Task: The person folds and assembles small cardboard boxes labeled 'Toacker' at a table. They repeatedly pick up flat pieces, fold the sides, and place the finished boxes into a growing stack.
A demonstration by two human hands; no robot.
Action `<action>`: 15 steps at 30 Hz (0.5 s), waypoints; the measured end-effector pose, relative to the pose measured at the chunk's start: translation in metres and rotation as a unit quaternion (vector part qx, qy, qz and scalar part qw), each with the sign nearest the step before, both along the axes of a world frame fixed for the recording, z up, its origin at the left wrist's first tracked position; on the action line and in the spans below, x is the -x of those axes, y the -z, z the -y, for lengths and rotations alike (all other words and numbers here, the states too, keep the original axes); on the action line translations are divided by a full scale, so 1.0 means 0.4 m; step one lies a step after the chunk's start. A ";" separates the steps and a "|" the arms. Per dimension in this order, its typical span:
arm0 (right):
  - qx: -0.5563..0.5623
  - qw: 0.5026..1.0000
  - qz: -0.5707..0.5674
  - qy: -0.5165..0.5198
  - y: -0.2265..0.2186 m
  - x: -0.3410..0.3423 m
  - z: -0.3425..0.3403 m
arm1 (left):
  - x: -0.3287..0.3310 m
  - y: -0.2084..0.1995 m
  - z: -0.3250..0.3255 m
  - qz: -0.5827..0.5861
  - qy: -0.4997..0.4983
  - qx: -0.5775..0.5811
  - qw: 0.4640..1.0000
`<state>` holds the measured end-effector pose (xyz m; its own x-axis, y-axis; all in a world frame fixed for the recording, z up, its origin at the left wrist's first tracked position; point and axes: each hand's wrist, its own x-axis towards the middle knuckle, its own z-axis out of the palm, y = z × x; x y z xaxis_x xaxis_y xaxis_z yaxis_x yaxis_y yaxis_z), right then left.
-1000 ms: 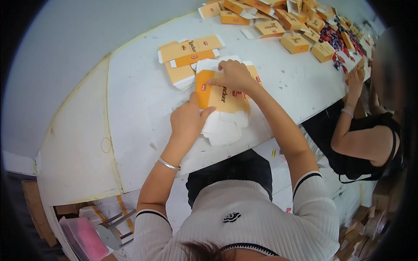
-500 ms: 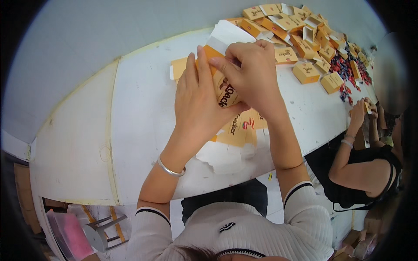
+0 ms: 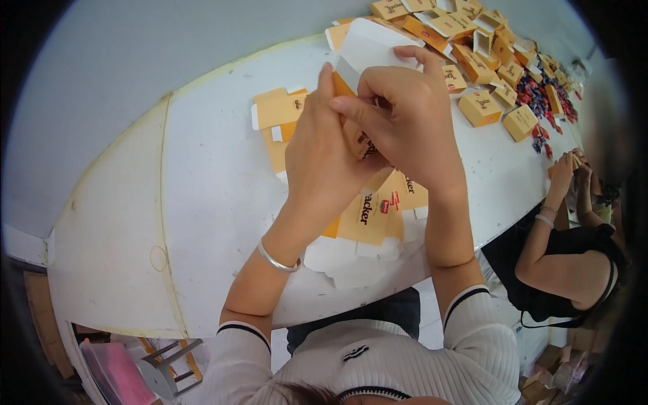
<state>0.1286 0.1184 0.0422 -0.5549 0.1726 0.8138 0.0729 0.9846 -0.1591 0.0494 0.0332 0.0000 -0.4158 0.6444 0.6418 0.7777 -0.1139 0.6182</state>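
Note:
My left hand [image 3: 324,158] and my right hand [image 3: 405,111] are raised close to the camera, both gripping one orange and white cardboard box blank [image 3: 368,47], partly folded, its white inside facing up. Under my hands a pile of flat orange box blanks [image 3: 378,212] lies on the white table [image 3: 202,196], with white flaps sticking out toward the near edge. More flat blanks [image 3: 280,111] lie beyond my left hand. A silver bangle sits on my left wrist.
Several folded orange boxes [image 3: 479,108] are scattered across the far right of the table, with small dark wrapped items [image 3: 540,104] beside them. A person in black [image 3: 567,270] sits at the right, hands raised at the table edge. A pink object [image 3: 118,371] lies below the table.
My hands lifted a blank off the pile and brought it up toward the camera. They stay high now, the blank folded further between them.

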 end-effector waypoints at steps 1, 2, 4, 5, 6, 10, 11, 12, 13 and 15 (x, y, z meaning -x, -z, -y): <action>0.029 0.999 0.021 -0.022 -0.003 -0.003 0.006 | 0.000 -0.004 0.002 0.024 0.032 0.028 0.999; 0.058 0.996 0.043 -0.044 -0.006 -0.009 0.019 | 0.003 -0.007 0.004 0.049 0.062 0.056 0.995; 0.043 0.997 0.003 -0.058 -0.016 -0.018 0.038 | 0.011 -0.008 0.008 0.053 0.090 -0.008 0.995; -0.002 0.997 -0.057 -0.048 -0.022 -0.023 0.044 | 0.016 -0.012 0.013 0.054 0.103 -0.041 0.992; -0.003 0.993 -0.106 -0.054 -0.025 -0.027 0.037 | 0.022 -0.022 0.025 0.092 0.091 -0.040 0.991; 0.148 0.963 -0.191 -0.116 -0.017 -0.017 -0.008 | 0.063 -0.054 0.038 0.303 0.157 -0.053 0.938; 0.246 0.952 -0.120 -0.139 -0.001 -0.006 -0.013 | 0.064 -0.048 0.037 0.288 0.163 -0.091 0.939; 0.391 0.887 -0.104 -0.223 0.020 0.031 0.002 | 0.062 -0.036 0.033 0.272 0.170 -0.128 0.939; 0.435 0.857 -0.094 -0.259 0.029 0.050 0.011 | 0.060 -0.030 0.030 0.257 0.178 -0.164 0.936; 0.518 0.787 -0.072 -0.327 0.039 0.071 0.020 | 0.085 -0.040 0.046 0.341 0.236 -0.151 0.897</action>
<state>0.1001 0.1105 0.0266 -0.7157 0.5015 0.4861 -0.4871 0.1404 -0.8620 0.0152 0.0147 0.0158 -0.5044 0.6919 0.5166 0.0510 -0.5734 0.8177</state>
